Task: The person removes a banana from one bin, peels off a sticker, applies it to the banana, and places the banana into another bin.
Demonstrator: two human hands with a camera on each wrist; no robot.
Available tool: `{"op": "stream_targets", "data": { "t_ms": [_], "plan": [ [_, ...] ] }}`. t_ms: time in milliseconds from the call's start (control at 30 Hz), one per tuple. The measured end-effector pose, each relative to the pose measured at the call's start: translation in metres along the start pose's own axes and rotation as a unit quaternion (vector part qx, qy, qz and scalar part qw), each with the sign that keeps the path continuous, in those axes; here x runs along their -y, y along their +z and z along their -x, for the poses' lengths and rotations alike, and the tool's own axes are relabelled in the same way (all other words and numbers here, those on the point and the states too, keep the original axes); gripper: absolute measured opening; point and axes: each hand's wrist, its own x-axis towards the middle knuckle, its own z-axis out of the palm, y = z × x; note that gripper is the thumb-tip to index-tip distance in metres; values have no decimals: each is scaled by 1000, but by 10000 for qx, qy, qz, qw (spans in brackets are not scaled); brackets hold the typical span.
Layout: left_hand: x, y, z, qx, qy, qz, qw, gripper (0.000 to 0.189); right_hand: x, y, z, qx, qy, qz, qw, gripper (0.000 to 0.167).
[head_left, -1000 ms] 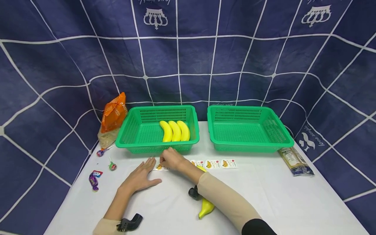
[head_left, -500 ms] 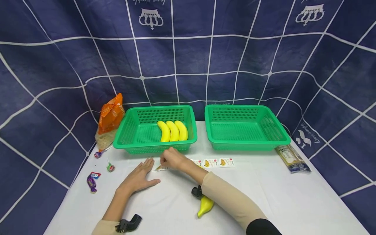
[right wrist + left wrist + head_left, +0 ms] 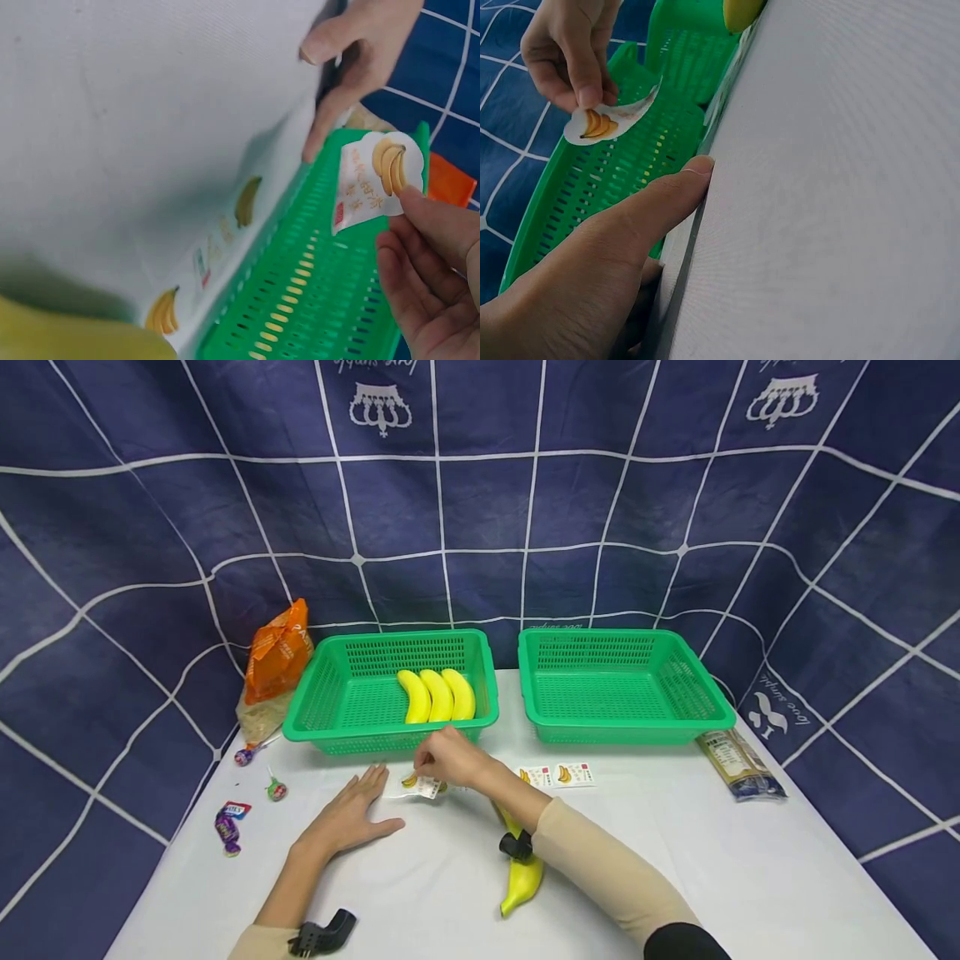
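Observation:
My right hand [image 3: 453, 758] pinches a white banana sticker [image 3: 371, 176] by its edge between thumb and fingers. In the left wrist view the sticker is raised off the strip and curls at its free end. My left hand [image 3: 352, 814] lies flat on the white table, fingers spread, its fingertips beside the left end of the sticker strip [image 3: 573, 775]. More banana stickers show along that strip to the right, partly hidden by my right hand and forearm. Under the right forearm lies a single yellow banana [image 3: 521, 889], partly covered.
Behind the hands stands a green basket [image 3: 315, 727] holding three bananas [image 3: 438, 696]. A second green basket [image 3: 637, 725] is to its right. An orange bag [image 3: 277, 652], lollipops [image 3: 277, 789] and a purple candy [image 3: 227, 833] lie left. A flat packet [image 3: 742, 766] lies far right.
My right hand has peeled the sticker up off the strip, rising and shifting slightly right. My left hand stays flat in place.

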Motion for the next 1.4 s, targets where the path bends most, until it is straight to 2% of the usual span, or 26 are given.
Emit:
{"op": "stream_targets", "data": {
  "t_ms": [500, 667, 767, 867, 1000, 1067, 1267, 1400],
  "plan": [
    [0, 0, 1, -122, 75, 77, 9999, 107, -1, -30, 41, -497, 109, -369, 9980, 5],
    [-2, -1, 1, -108, 16, 149, 9998, 107, -3, -36, 54, -559, 252, -342, 9975, 4],
    [-7, -2, 0, -239, 7, 234, 9994, 105, -3, -39, 59, -596, 362, -268, 9972, 4],
    [-19, -5, 0, -398, 34, 470, 9981, 104, -3, -44, 63, -641, 414, -215, 9969, 4],
    [-46, -5, -1, -448, 198, 728, 9961, 104, -1, -52, 66, -753, 388, -230, 9961, 4],
    [-61, -3, 0, -370, 293, 750, 9961, 104, 0, -55, 66, -808, 386, -235, 9957, 4],
    [-104, 8, 3, 212, 472, 1070, 9929, 104, 1, -60, 70, -822, 404, -196, 9956, 4],
    [-125, 21, -1, 213, 746, 1155, 9903, 99, 1, -62, 73, -843, 352, -209, 9956, 4]
  ]
}}
